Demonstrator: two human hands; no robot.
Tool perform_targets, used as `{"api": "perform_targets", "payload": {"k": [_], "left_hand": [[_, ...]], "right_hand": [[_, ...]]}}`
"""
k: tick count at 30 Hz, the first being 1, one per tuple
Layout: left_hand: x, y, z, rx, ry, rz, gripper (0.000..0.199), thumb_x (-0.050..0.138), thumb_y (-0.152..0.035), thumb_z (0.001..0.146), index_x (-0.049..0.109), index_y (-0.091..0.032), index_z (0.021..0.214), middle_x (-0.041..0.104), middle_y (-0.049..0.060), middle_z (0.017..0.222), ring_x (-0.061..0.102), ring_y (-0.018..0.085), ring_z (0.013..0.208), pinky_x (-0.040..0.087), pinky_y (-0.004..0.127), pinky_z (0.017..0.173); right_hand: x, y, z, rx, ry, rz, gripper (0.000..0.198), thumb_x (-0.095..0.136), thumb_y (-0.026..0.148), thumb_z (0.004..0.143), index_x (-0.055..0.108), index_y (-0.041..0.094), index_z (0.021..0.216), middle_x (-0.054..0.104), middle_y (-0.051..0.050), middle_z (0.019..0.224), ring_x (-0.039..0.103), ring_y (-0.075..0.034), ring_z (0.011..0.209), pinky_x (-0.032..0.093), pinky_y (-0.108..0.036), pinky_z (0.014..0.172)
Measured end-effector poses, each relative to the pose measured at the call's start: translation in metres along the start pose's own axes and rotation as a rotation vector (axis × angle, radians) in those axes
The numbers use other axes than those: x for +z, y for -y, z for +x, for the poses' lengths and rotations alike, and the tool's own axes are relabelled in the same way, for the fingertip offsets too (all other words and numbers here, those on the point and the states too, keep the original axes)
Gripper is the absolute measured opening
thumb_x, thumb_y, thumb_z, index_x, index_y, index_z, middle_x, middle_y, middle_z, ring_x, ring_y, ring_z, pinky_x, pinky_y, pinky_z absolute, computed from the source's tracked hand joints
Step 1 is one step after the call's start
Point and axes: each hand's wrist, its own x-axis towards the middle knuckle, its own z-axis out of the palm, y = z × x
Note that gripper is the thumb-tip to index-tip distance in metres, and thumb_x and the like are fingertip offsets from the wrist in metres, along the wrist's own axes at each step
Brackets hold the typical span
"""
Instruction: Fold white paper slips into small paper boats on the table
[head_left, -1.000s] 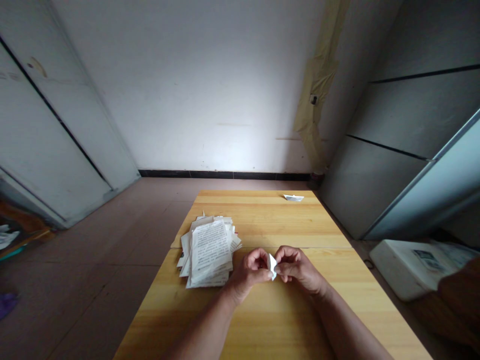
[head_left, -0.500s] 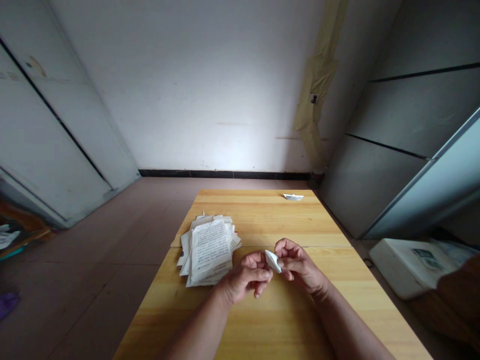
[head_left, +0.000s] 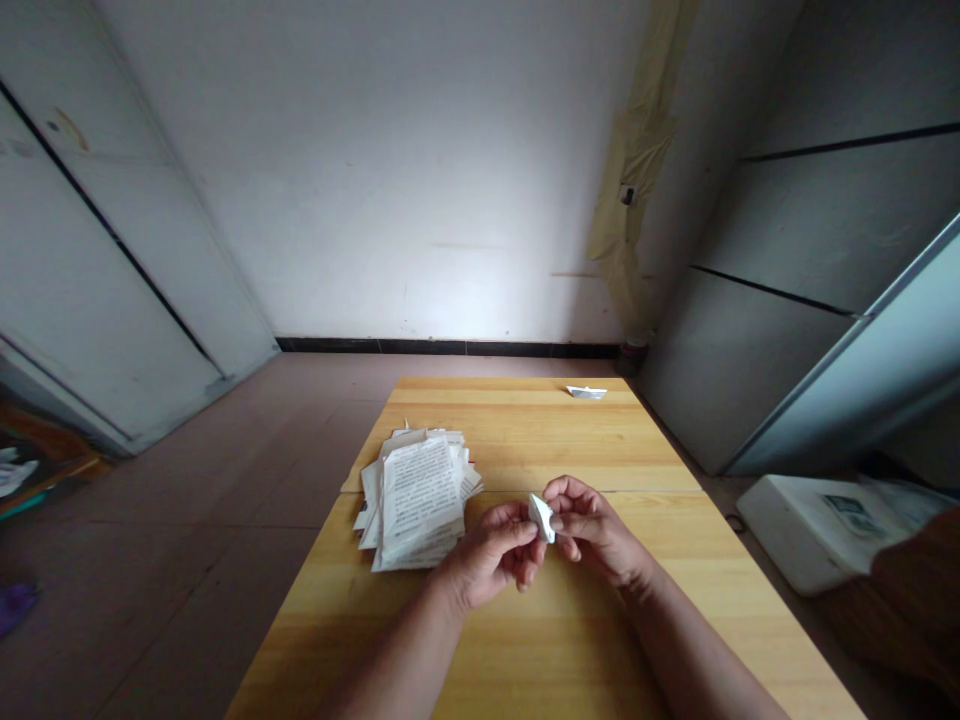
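Observation:
A small folded piece of white paper (head_left: pixel 541 516), shaped much like a little boat, is held between both hands above the table. My left hand (head_left: pixel 495 548) pinches its left side between thumb and fingers. From the right, my right hand (head_left: pixel 596 528) grips the other side with thumb and fingertips, which cover part of the folds. To the left of my hands lies a loose stack of printed paper sheets (head_left: pixel 421 500). A finished-looking white paper boat (head_left: pixel 586 393) rests near the table's far right edge.
The wooden table (head_left: pixel 525 650) has a seam across it. Beyond it stands a white wall (head_left: pixel 420 180) with brown tape. Grey cabinets (head_left: pixel 787 330) rise at the right, above a white box (head_left: pixel 802 535) on the floor. A purple item (head_left: pixel 16 608) lies at far left.
The folded paper has turned a little more upright and shifted slightly left. My left thumb has moved up onto it. The stack and the far paper boat stay put.

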Motion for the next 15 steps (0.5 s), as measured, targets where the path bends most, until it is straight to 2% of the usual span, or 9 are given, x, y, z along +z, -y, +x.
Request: {"api": "perform_targets", "payload": {"k": [4,10,15], "left_hand": [[-0.003,-0.002,-0.001,-0.015,-0.01,0.027,0.025,0.069,-0.034,0.074,0.055,-0.014,0.08,0.061,-0.001,0.063,0.05,0.006,0.038,0.036,0.016,0.035],[0.001,0.001,0.001,0.049,-0.072,0.067,0.025,0.067,-0.035,0.073,0.056,-0.013,0.078,0.063,0.003,0.063,0.058,0.01,0.048,0.045,0.019,0.045],[0.009,0.0,0.001,0.113,-0.246,0.23,0.026,0.067,-0.036,0.071,0.054,-0.014,0.077,0.063,0.002,0.063,0.059,0.012,0.052,0.044,0.02,0.046]], "right_hand": [[-0.001,0.004,-0.002,0.01,0.004,-0.016,0.027,0.075,0.016,0.067,0.06,0.017,0.089,0.065,0.0,0.069,0.042,-0.003,0.04,0.025,-0.015,0.039],[0.0,0.002,-0.001,0.005,-0.031,-0.096,0.027,0.073,0.018,0.066,0.06,0.017,0.09,0.064,0.001,0.071,0.045,-0.005,0.045,0.032,-0.017,0.043],[0.001,0.0,-0.002,-0.004,-0.038,-0.226,0.03,0.074,0.022,0.068,0.059,0.018,0.094,0.064,0.001,0.078,0.049,-0.006,0.048,0.033,-0.018,0.043]]}}
